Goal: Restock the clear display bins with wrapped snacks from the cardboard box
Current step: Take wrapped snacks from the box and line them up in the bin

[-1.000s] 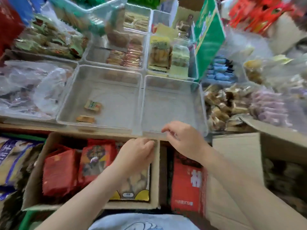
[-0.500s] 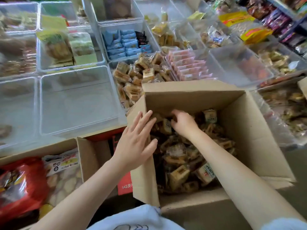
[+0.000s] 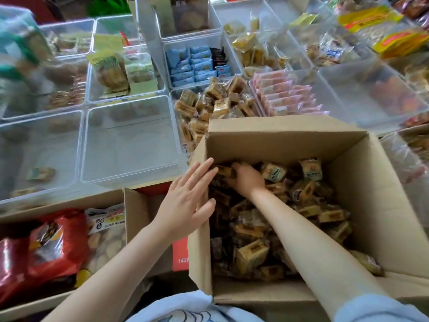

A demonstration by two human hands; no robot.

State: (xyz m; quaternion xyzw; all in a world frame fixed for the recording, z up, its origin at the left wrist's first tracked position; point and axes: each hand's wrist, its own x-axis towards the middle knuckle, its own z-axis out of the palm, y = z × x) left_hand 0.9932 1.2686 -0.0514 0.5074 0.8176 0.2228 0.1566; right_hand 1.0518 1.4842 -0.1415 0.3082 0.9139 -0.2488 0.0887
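My right hand (image 3: 246, 180) curls around wrapped snacks (image 3: 274, 171) deep in the cardboard box (image 3: 383, 205), my left hand (image 3: 188, 201) flat and open on the wall beside it; I'd scoop a firm handful.

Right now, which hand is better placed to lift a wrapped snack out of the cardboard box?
The right hand: it is already down among the wrapped snacks in the cardboard box, fingers curled around one. The left hand lies flat and open over the box's left wall, holding nothing.
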